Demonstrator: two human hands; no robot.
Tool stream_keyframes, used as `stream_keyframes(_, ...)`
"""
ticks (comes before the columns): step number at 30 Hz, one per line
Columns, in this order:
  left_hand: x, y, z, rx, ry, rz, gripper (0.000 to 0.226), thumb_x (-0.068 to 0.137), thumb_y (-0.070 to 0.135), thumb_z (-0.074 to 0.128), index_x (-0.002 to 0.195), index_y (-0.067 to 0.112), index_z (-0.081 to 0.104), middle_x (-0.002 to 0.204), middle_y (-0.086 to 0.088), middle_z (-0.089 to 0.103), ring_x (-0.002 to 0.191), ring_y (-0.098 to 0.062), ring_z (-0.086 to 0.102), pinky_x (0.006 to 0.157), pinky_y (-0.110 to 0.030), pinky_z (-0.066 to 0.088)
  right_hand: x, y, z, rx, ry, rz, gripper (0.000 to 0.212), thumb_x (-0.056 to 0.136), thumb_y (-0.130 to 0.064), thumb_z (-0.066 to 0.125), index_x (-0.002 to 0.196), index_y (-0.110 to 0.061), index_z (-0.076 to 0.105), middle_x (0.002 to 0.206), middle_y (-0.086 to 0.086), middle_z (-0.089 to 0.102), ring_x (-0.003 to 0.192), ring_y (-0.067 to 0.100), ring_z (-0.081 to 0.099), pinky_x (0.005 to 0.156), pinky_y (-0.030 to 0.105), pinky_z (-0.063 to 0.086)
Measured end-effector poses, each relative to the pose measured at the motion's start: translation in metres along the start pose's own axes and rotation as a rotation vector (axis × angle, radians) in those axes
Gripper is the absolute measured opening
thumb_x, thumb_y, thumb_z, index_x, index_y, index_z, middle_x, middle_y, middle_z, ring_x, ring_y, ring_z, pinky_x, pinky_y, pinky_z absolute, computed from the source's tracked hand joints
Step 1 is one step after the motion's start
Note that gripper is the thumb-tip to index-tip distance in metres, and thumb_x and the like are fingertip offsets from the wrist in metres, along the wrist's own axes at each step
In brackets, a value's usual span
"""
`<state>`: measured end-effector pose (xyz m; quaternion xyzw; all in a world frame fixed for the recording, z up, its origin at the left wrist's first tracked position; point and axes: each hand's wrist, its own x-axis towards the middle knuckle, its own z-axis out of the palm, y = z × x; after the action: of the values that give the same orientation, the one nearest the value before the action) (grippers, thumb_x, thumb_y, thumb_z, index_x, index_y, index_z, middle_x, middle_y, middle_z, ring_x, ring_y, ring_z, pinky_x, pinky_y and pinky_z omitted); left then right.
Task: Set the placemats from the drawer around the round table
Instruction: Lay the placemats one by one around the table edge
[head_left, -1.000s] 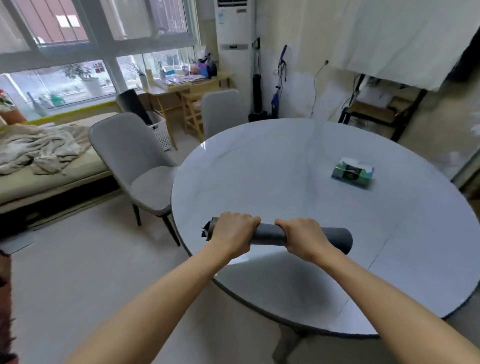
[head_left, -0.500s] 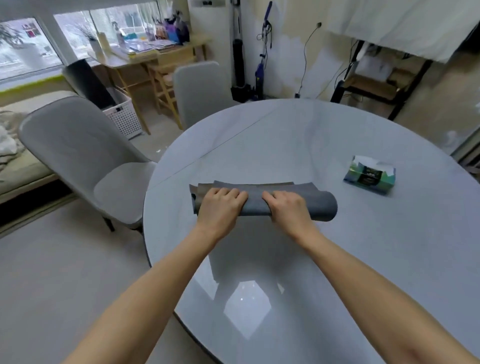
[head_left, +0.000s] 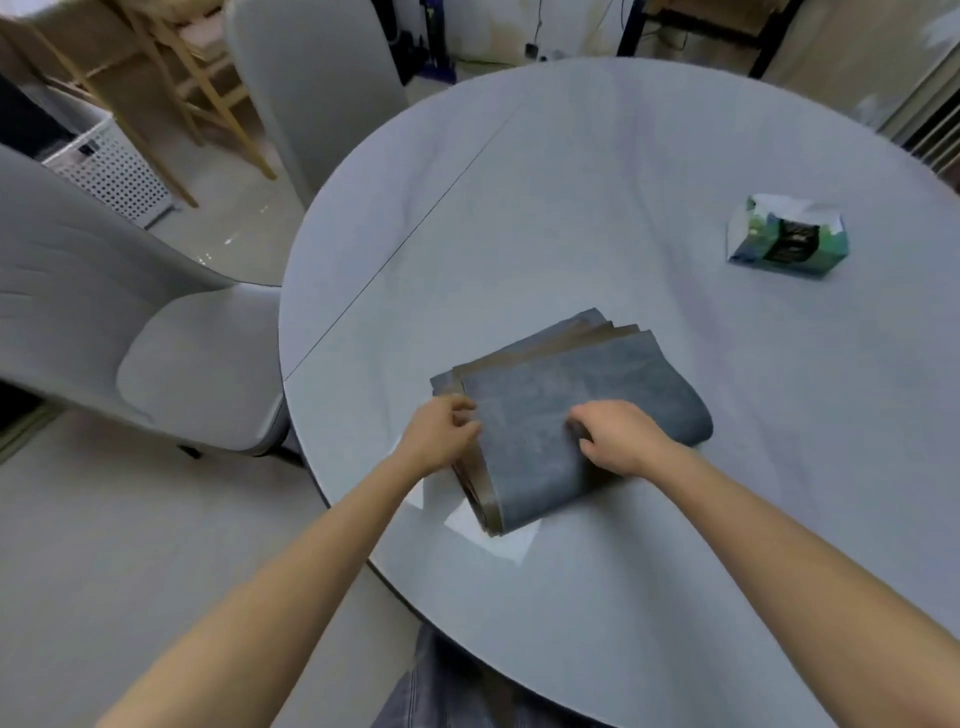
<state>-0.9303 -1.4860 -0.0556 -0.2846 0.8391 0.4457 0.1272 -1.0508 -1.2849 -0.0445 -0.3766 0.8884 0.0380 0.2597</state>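
Observation:
A bundle of several grey-blue placemats (head_left: 566, 395) with brown undersides lies half unrolled on the near left part of the round grey table (head_left: 597, 171). Its far edges fan out flat, and the near side still curls over in a fold. My left hand (head_left: 441, 434) pinches the left edge of the top mat. My right hand (head_left: 618, 441) grips the curled part near its middle, fingers curled into the fold.
A green tissue box (head_left: 787, 236) sits on the table's right side. One grey chair (head_left: 156, 353) stands at the table's left edge, another (head_left: 311, 88) at the far left. A white perforated basket (head_left: 111, 171) and wooden furniture legs stand beyond.
The tight roll I held above the table edge has been set down and unrolled towards the far side. The view has tipped downward and closer to the table.

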Motion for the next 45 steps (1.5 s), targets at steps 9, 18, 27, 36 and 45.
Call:
stream_keyframes(9,-0.001,-0.013,-0.005,-0.938,-0.036,-0.597,0.006,0.092,0.013,0.053,0.087,0.013,0.055,0.070,-0.003,0.056,0.063,-0.018,0.054,0.062,-0.030,0.044,0.045,-0.061,0.021,0.446,0.100,0.318,0.059,0.095,-0.039,0.048,0.146,-0.015,0.030,0.157,0.009,0.022,0.146,0.026,0.014,0.119,0.048,0.012)
stream_keyframes(18,0.004,-0.019,0.000,-1.078,0.008,-0.659,0.017,0.093,0.012,0.057,0.108,0.003,0.055,0.082,-0.011,0.065,0.072,-0.021,0.066,0.072,-0.032,0.057,0.041,-0.062,0.032,0.504,0.068,0.355,0.063,0.094,-0.046,0.048,0.147,-0.019,0.029,0.160,0.010,0.011,0.148,0.025,0.004,0.119,0.047,0.002)
stream_keyframes(27,0.021,-0.012,0.012,-0.818,0.121,-0.417,0.021,0.084,0.030,0.071,0.098,0.015,0.069,0.096,-0.002,0.072,0.090,-0.020,0.068,0.073,-0.031,0.057,0.032,-0.058,0.023,0.841,0.182,0.418,0.052,0.094,-0.044,0.051,0.138,-0.016,0.045,0.150,0.005,0.036,0.140,0.020,0.032,0.117,0.040,0.022)
stream_keyframes(36,-0.013,0.047,-0.012,-0.669,0.031,-0.119,0.014,0.086,0.027,0.071,0.097,0.019,0.068,0.100,0.001,0.071,0.089,-0.014,0.067,0.077,-0.027,0.053,-0.024,-0.040,-0.039,1.727,0.223,0.533,0.050,0.094,-0.053,0.044,0.133,-0.022,0.045,0.139,-0.001,0.048,0.127,0.019,0.046,0.108,0.042,0.029)
stream_keyframes(45,-0.113,0.118,0.053,0.065,-0.027,0.688,0.008,0.086,0.026,0.068,0.089,0.031,0.074,0.057,0.012,0.058,0.054,-0.010,0.051,0.056,-0.022,0.037,-0.154,0.027,-0.045,2.138,0.274,0.519,0.065,0.087,-0.064,0.044,0.119,-0.009,0.056,0.123,0.017,0.058,0.115,0.037,0.055,0.092,0.058,0.045)
